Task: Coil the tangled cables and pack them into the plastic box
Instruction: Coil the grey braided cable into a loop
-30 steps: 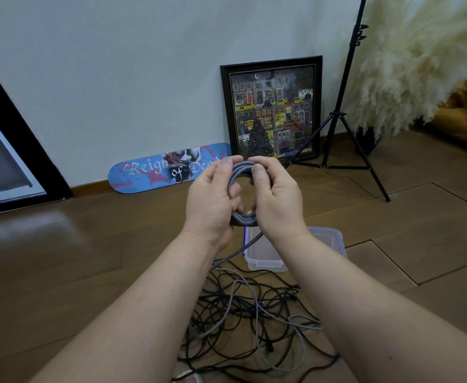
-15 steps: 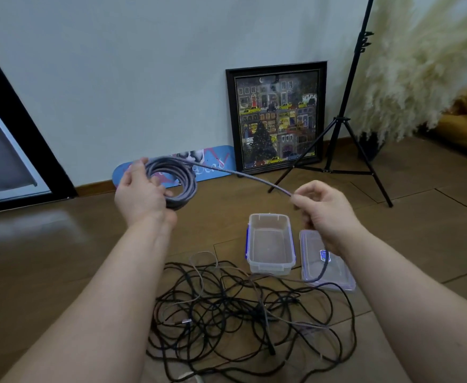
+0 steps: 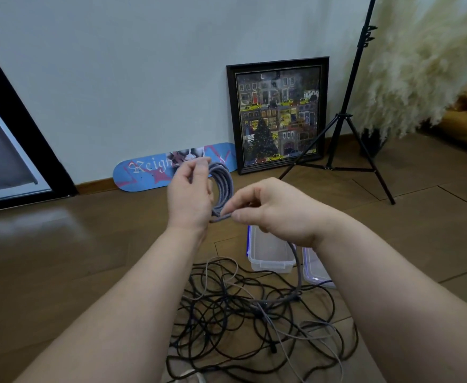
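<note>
Two hands work one grey braided cable (image 3: 221,186) above the floor (image 3: 61,258). The left hand (image 3: 189,194) grips the finished turns of the coil, fingers curled round the upper part of the loop, which stands roughly upright at chest height. The right hand (image 3: 276,214) pinches the running length of the same cable between thumb and forefinger just beside the bottom of the coil; from there the free tail drops behind the right wrist and curves down into the tangled cables (image 3: 254,322) heaped on the floor. The step in hand appears to be winding, with another turn about to be laid onto the coil. The plastic box (image 3: 268,258) stands open beyond the heap, seemingly with no cable in it yet, its lid (image 3: 314,272) lying just beside it on the right. The next move probably calls for the right hand to slide along the tail, draw a fresh length clear of the heap, and bring it round to the left hand; the tail may snag where it crosses the dark cables. Most of the task remains.
</note>
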Available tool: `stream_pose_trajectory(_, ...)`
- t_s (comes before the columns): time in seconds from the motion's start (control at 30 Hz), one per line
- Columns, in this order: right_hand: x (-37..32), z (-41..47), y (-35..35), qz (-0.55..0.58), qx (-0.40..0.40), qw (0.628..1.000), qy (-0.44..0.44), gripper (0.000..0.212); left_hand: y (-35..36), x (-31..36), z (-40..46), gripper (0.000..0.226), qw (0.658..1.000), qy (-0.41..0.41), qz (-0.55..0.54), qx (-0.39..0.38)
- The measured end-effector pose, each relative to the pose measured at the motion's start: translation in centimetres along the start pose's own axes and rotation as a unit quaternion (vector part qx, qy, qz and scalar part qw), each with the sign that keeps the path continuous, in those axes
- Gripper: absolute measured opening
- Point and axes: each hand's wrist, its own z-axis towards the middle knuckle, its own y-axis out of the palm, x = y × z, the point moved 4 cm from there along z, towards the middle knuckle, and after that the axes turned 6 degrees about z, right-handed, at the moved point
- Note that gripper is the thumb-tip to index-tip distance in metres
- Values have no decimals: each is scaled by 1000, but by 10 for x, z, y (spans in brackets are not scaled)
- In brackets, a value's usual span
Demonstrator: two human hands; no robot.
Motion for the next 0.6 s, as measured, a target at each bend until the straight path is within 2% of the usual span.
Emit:
stream_pose_trajectory(0.07, 3, 3, -4, 61, 38, 997, -13, 13, 7, -4, -3, 20, 999, -23, -10, -27)
stream_pose_trajectory(0.13, 9, 6, -5, 75, 90, 993, -27, 14, 14, -8, -7, 22, 997, -55, -22, -49)
stream_pose_trajectory(0.27, 22, 12, -9, 29, 210, 975, -68, 14, 30, -16, -19, 29, 990, -98, -17, -95)
stream_pose_trajectory(0.4, 25, 9, -17, -9, 296, 952, -84, 14, 37, -15, -24, 30, 990, -83, 8, -115)
stream_pose_trajectory(0.47, 27, 9, -28, -30, 303, 950, -69, 17, 36, -14, -25, 31, 988, -75, 26, -133)
stream_pose_trajectory(0.6, 29, 8, -40, 48, 262, 962, -65, 11, 33, -12, -28, 31, 983, -73, 28, -165)
